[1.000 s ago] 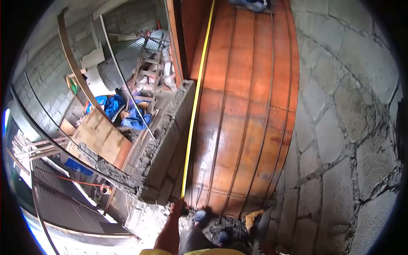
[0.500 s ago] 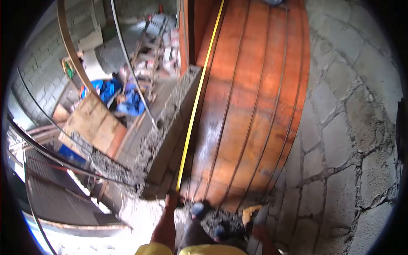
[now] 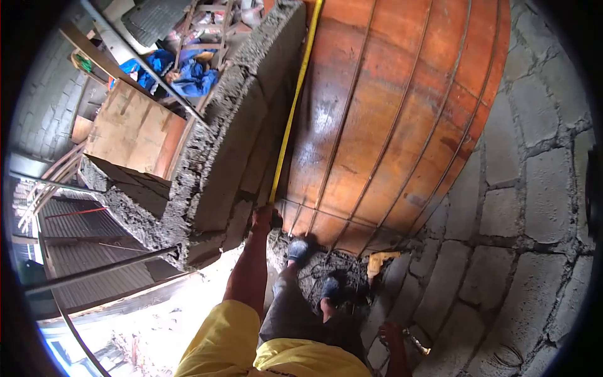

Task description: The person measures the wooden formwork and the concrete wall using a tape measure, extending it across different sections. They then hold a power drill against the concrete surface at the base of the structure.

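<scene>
The left hand [image 3: 264, 217] is stretched forward and down, its fingers closed on the lower end of a yellow tape measure [image 3: 291, 119]. From that hand the blade runs straight up and away, lying along the seam between a rough concrete-block ledge [image 3: 232, 138] to the hand's left and a rust-brown ribbed wooden panel [image 3: 389, 113] to its right. The blade looks taut, with no sag showing.

The right hand [image 3: 392, 336] hangs low, well apart from the tape and close to the hollow-block wall [image 3: 534, 188] on that side. It is too small and dim to tell whether it is spread or closed, and nothing shows in it.

Just below the left hand stand the person's feet in blue slippers [image 3: 297, 250] on rubble. A small yellow object [image 3: 380, 261] lies beyond them at the panel's foot; what it is cannot be made out.

Over the last second the head has tipped down and forward, so the arm, the yellow sleeve [image 3: 217, 339] and the right hand have come into view. The left hand has kept its grip at the same bottom corner, so the blade's end has not shifted and the stretch along the seam holds as it was.
</scene>
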Motion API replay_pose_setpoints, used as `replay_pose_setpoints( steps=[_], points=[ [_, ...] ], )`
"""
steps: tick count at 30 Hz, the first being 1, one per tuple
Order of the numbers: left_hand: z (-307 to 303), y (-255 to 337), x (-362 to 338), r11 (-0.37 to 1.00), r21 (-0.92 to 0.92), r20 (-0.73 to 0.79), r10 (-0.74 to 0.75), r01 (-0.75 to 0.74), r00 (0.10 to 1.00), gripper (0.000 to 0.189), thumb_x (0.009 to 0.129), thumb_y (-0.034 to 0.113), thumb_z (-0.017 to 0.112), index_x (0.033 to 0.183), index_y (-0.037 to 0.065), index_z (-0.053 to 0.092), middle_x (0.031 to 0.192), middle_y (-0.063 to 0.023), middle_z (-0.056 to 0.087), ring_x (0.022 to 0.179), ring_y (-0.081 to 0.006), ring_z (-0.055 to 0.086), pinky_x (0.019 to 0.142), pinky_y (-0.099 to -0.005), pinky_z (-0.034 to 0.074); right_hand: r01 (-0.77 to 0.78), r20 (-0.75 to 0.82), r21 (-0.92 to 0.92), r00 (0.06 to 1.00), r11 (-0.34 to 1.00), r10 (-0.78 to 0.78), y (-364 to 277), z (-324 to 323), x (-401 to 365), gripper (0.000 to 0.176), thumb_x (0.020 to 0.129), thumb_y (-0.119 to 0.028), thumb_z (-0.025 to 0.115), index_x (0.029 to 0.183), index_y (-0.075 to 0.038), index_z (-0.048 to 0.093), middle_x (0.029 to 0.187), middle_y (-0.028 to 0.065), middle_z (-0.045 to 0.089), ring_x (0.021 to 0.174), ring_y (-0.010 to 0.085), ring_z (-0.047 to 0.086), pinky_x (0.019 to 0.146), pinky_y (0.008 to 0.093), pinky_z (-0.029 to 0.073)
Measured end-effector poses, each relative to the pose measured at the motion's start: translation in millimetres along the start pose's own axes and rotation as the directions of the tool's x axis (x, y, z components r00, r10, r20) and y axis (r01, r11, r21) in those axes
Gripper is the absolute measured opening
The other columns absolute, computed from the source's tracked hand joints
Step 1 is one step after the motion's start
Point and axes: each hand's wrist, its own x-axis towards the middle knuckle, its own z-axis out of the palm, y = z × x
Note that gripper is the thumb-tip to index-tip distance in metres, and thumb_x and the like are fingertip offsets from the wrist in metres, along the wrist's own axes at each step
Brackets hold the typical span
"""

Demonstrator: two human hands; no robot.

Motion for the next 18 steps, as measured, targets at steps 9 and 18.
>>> replay_pose_setpoints(
  steps=[9, 18],
  points=[
    [-10, -47, 125, 0.996, 0.065, 0.081, -0.067, 0.062, 0.994, 0.031, 0.089, 0.038, 0.057, 0.076, 0.010, 0.060, 0.067, -0.0039, 0.060, 0.058, -0.0154, 0.059, 0.055, -0.0307, 0.049, -0.095, -0.211, -0.144, 0.975, 0.985, 0.063, -22, 69, -16, 0.039, 0.088, -0.024, 0.058, 0.121, -0.005, 0.053, 0.092, 0.0102, 0.064, 0.072, 0.0207, 0.064, 0.053, 0.0334, 0.051],
    [14, -22, 130, 0.998, -0.002, 0.043, -0.060, 0.060, 0.997, 0.032, 0.088, 0.040, 0.058, 0.080, 0.010, 0.063, 0.069, -0.0033, 0.060, 0.058, -0.0145, 0.058, 0.054, -0.0314, 0.048, -0.099, -0.234, -0.186, 0.971, 0.977, 0.054, -55, 94, -17, 0.035, 0.091, -0.022, 0.055, 0.121, -0.003, 0.053, 0.090, 0.0094, 0.064, 0.072, 0.0195, 0.064, 0.053, 0.0337, 0.052]
  ],
)
